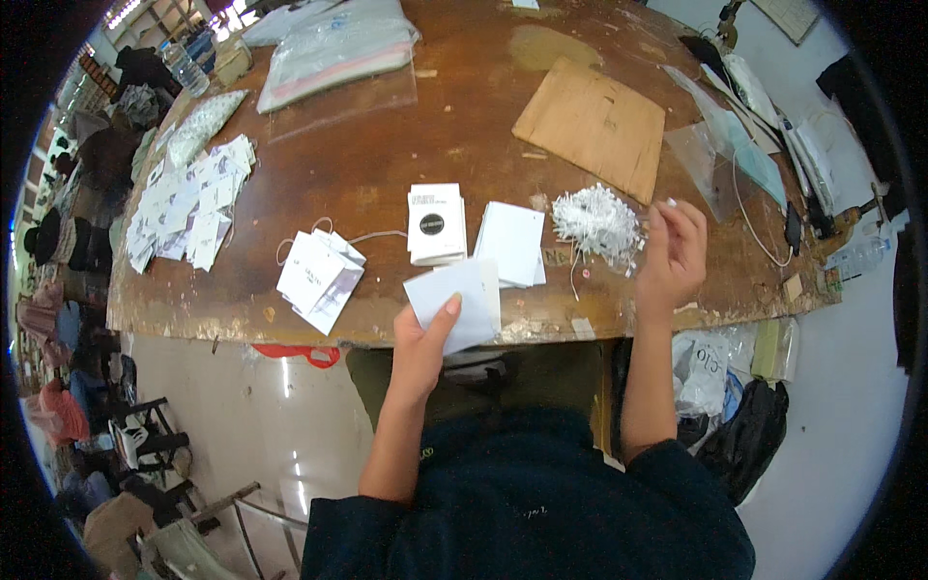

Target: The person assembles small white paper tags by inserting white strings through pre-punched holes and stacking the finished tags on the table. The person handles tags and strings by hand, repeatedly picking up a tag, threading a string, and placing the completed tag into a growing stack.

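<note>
This looks like a garment workshop: a big, scuffed wooden desk (464, 126) carries piles of paper tags (193, 213), a heap of white strings (594, 224) and plastic bags (338, 48), with cloth (64, 414) heaped along the left.

We've got a brown wood surface (338, 174) here, a bit glossy, chipped rough along the front edge. The held cards (476, 300) are smooth, matt white paper, same as the card stack (512, 242) beside them. Paler board (599, 121) is plain matt wood. Clear bags (338, 43) up back: glossy, crinkly plastic. We'd guess the white fastener pile (592, 222) is plastic too, but it's blurry.
</note>
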`<state>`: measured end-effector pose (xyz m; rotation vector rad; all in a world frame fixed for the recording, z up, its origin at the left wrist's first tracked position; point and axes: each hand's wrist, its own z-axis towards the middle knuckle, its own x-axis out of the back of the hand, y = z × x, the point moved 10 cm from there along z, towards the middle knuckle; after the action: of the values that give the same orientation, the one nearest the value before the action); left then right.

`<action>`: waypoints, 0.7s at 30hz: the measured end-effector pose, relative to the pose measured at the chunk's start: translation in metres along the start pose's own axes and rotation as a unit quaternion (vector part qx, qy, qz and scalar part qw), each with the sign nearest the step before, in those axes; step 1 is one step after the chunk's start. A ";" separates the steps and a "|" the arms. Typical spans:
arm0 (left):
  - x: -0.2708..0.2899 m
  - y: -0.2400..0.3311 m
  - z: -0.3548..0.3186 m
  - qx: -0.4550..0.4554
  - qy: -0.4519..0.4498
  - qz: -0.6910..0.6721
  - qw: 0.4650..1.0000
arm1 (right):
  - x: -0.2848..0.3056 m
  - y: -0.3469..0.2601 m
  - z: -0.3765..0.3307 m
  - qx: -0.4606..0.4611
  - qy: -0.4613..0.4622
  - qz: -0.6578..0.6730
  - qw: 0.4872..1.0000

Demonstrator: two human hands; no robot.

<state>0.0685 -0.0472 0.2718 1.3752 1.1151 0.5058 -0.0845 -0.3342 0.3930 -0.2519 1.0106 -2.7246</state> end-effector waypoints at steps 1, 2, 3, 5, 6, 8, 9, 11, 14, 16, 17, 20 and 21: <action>-0.002 0.001 0.000 -0.003 -0.006 -0.017 1.000 | -0.010 0.005 -0.002 -0.026 -0.046 -0.006 0.999; -0.003 0.000 0.000 0.005 -0.006 -0.028 1.000 | -0.003 0.001 -0.003 -0.017 -0.022 -0.009 1.000; -0.004 -0.001 0.001 0.009 -0.007 -0.041 0.999 | 0.001 -0.001 -0.003 -0.004 0.003 -0.011 1.000; -0.008 0.003 0.001 -0.009 -0.020 -0.040 0.999 | 0.006 -0.011 -0.001 0.043 0.022 0.024 0.999; -0.009 0.002 -0.001 -0.005 -0.019 -0.039 0.999 | 0.001 0.006 0.002 -0.037 0.000 0.021 0.999; -0.010 0.006 -0.005 -0.020 -0.014 -0.029 0.999 | -0.008 0.037 0.005 -0.187 -0.033 0.023 0.981; -0.008 0.009 -0.004 -0.035 -0.008 -0.027 0.999 | 0.000 0.021 0.014 -0.109 0.002 0.031 0.994; -0.006 0.008 -0.004 -0.022 -0.008 -0.031 0.999 | 0.017 -0.012 0.021 0.030 0.059 0.039 0.997; -0.005 0.007 -0.002 -0.002 -0.021 -0.031 0.999 | 0.025 -0.015 0.023 -0.052 0.089 -0.079 0.992; -0.008 0.003 -0.004 0.011 -0.030 -0.024 0.999 | 0.028 -0.043 0.016 0.006 0.089 -0.020 0.996; -0.013 0.003 -0.007 0.011 -0.053 -0.049 0.997 | 0.017 -0.043 0.007 -0.041 0.040 0.033 0.998; -0.033 -0.004 -0.014 0.029 -0.129 -0.116 0.984 | -0.048 -0.056 -0.033 -0.054 -0.183 -0.060 0.980; -0.039 -0.009 -0.017 0.044 -0.149 -0.135 0.979 | -0.071 -0.064 -0.052 -0.031 -0.257 -0.043 0.965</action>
<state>0.0345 -0.0735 0.2789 1.2996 1.0637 0.0514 -0.0379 -0.2355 0.3900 -0.9732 0.9405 -2.4880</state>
